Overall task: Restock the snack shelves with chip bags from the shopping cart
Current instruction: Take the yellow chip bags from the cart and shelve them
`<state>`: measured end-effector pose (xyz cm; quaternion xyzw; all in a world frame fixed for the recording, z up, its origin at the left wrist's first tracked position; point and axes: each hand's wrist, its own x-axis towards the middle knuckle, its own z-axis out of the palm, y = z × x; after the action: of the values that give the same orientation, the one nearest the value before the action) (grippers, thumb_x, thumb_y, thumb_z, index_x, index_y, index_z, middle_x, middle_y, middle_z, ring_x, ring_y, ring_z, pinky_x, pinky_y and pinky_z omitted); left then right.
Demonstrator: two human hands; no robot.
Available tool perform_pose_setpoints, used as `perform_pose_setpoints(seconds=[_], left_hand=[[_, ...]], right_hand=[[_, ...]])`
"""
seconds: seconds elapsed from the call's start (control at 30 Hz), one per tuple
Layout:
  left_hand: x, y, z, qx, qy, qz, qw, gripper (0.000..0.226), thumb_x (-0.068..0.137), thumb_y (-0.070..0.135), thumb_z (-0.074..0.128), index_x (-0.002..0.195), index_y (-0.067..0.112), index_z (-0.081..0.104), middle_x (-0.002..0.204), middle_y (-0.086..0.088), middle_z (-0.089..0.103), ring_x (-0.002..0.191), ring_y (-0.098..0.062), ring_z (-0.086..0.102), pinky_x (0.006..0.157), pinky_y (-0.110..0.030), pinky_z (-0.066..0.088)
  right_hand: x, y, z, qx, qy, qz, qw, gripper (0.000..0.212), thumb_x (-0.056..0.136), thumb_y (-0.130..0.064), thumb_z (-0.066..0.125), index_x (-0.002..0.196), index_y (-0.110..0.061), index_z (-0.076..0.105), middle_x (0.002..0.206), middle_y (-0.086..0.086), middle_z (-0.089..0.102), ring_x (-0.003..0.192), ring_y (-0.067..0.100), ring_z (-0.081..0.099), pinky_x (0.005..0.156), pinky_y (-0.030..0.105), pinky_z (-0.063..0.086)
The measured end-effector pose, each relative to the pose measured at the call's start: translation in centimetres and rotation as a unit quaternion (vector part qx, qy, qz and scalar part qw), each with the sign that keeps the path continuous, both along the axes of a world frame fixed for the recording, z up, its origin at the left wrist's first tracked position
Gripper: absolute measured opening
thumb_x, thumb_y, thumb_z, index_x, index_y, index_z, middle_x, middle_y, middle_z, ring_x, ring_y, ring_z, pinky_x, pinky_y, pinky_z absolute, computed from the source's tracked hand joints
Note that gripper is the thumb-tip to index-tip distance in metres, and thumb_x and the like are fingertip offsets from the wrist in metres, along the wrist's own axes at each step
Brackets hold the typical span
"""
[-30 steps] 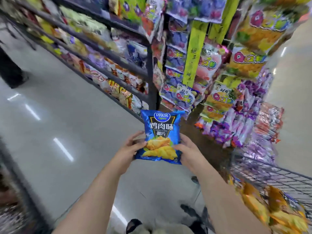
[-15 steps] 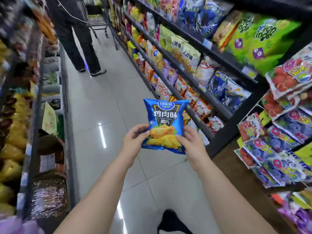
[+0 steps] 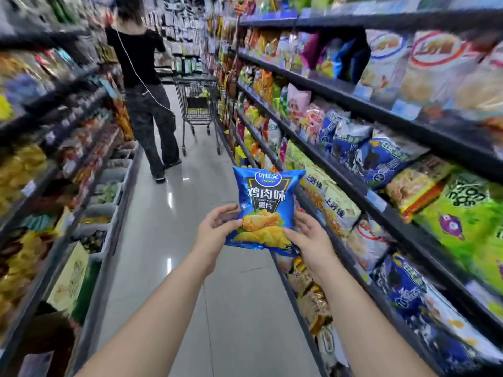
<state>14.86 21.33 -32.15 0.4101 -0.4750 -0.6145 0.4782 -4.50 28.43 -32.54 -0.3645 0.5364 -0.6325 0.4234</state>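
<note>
The carrying step, I judge: left hand (image 3: pixel 217 229) and right hand (image 3: pixel 310 238) grip the blue chip bag (image 3: pixel 265 208) by its lower corners, held upright at centre over the aisle (image 3: pixel 185 213). The snack shelves (image 3: pixel 408 125) run at 3 o'clock; next likely needs finding its matching row there

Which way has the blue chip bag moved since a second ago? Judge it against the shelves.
Yes. The blue chip bag has gone from the end display into the aisle, beside the right-hand shelves.
</note>
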Motion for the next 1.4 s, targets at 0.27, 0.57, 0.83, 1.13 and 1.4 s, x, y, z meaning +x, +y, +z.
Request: perform_pose_setpoints(seconds=[0.27,0.57,0.83,1.13,1.4], left_hand=[[-3.2,-18.2,4.2,-0.063,0.022,-0.023,0.998,0.030,0.085,-0.005,0.066,0.103,0.019,0.068,0.102,-0.001,0.071,0.097,-0.019,0.066,0.086,-0.034,0.055],[-6.0,-40.2,8.7,-0.136,0.019,-0.102,0.985,0.027,0.085,-0.006,0.066,0.108,0.009,0.067,0.100,0.000,0.069,0.096,-0.014,0.063,0.073,-0.015,0.053],[-12.5,-54.6,15.1,-0.185,0.007,-0.223,0.957,0.025,0.087,0.009,0.071,0.108,0.020,0.066,0.104,0.005,0.068,0.099,-0.009,0.064,0.073,-0.009,0.050],[-27.0,-64.3,20.1,-0.242,-0.019,-0.309,0.920,0.034,0.070,0.038,0.085,0.100,0.039,0.070,0.114,0.002,0.069,0.111,-0.016,0.063,0.101,-0.040,0.049],[-39.6,-69.5,22.6,-0.294,-0.013,-0.403,0.866,0.052,0.077,-0.001,0.078,0.121,0.020,0.059,0.119,0.002,0.066,0.110,-0.008,0.059,0.078,-0.004,0.044]], right_hand=[[-3.0,-17.7,4.5,-0.042,0.046,-0.006,0.998,0.039,0.083,0.003,0.068,0.112,-0.020,0.058,0.124,0.006,0.061,0.111,0.018,0.061,0.090,0.031,0.055],[-4.0,-36.6,8.9,-0.073,0.066,-0.104,0.990,0.038,0.085,0.006,0.066,0.111,-0.021,0.058,0.124,0.007,0.063,0.117,0.024,0.060,0.102,0.046,0.047],[-8.4,-46.8,15.5,-0.081,0.111,-0.198,0.971,0.032,0.089,0.001,0.063,0.115,-0.017,0.057,0.109,-0.005,0.065,0.092,-0.003,0.064,0.080,0.015,0.052],[-19.8,-53.9,20.1,-0.084,0.174,-0.315,0.929,0.038,0.090,-0.008,0.065,0.125,-0.017,0.054,0.126,0.008,0.061,0.113,0.020,0.061,0.100,0.042,0.049],[-30.0,-57.4,23.6,-0.090,0.205,-0.372,0.901,0.053,0.089,-0.012,0.067,0.137,-0.028,0.050,0.134,0.008,0.054,0.121,0.019,0.056,0.102,0.040,0.046]])
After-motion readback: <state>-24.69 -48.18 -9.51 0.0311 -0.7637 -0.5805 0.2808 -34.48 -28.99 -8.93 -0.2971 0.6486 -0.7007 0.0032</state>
